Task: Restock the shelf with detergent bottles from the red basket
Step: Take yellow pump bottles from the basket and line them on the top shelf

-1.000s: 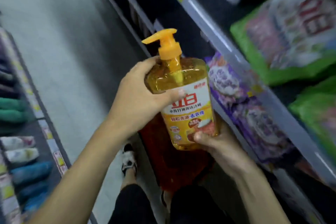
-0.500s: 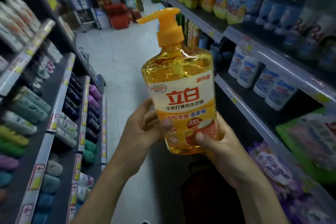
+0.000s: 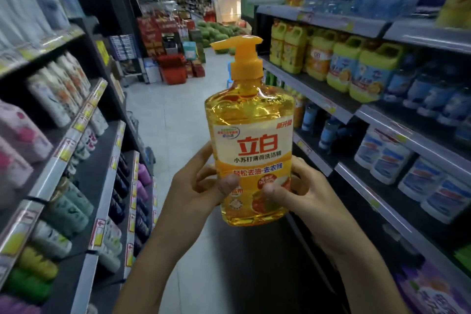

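Observation:
I hold an orange detergent bottle (image 3: 251, 132) with a yellow pump top upright in the middle of the aisle, its label facing me. My left hand (image 3: 201, 186) grips its lower left side with the thumb on the label. My right hand (image 3: 298, 191) grips the lower right side, thumb on the front. The shelf (image 3: 316, 94) on my right carries yellow detergent jugs (image 3: 339, 64) and blue bottles. The red basket is out of view.
Shelving with bottles and packs (image 3: 61, 150) lines the left side. White tubs (image 3: 397, 163) fill a lower right shelf. The grey aisle floor (image 3: 168, 120) runs ahead to stacked red boxes (image 3: 173, 69) and watermelons (image 3: 216, 30) at the far end.
The view has risen from the floor and the red basket to the aisle. The bottle came up with it, and my left hand slid from the bottle's shoulder to its lower part.

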